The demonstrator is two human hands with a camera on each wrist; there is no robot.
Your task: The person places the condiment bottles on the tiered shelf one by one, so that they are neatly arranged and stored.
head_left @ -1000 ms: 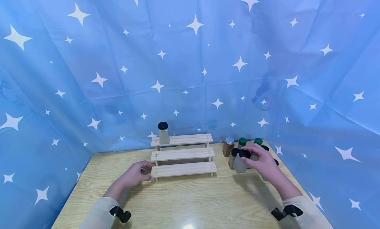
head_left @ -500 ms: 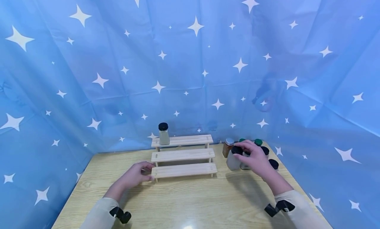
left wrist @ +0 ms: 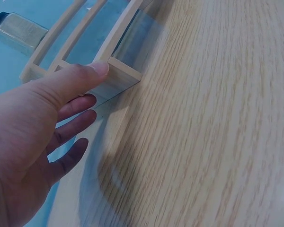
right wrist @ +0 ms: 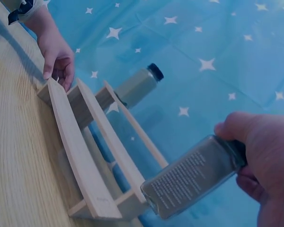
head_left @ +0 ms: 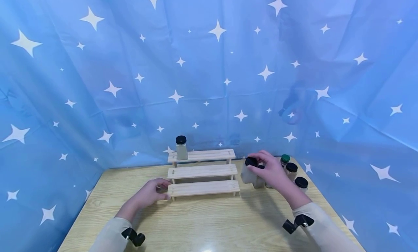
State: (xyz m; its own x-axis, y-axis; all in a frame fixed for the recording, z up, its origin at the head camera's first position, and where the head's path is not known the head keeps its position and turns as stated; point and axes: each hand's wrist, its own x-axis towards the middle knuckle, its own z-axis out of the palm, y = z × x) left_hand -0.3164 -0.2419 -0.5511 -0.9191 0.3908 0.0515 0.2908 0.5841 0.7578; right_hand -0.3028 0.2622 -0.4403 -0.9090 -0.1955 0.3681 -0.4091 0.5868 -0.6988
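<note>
In the head view a three-tier wooden rack [head_left: 204, 188] stands on the table. My left hand [head_left: 149, 192] holds the left end of its lowest tier, thumb at the front corner [left wrist: 97, 71]. On the top tier's left end stands a glass jar [head_left: 181, 151] with a black lid and pale contents. To the right of the rack, my right hand [head_left: 269, 170] grips a second black-lidded spice jar [head_left: 248, 175] by its lid. Greyish contents and a printed label on this jar [right wrist: 191, 179] show in the right wrist view; it is tilted there.
Several more jars stand at the table's right side, among them a green-lidded jar [head_left: 285, 159] and a black-lidded jar [head_left: 301, 183]. The right hand hides part of this group. A blue star-patterned curtain [head_left: 209, 70] hangs behind the wooden table [head_left: 196, 223].
My right hand has carried the gripped spice jar leftward, away from the other jars and closer to the rack. My left hand has stayed at the rack's left end.
</note>
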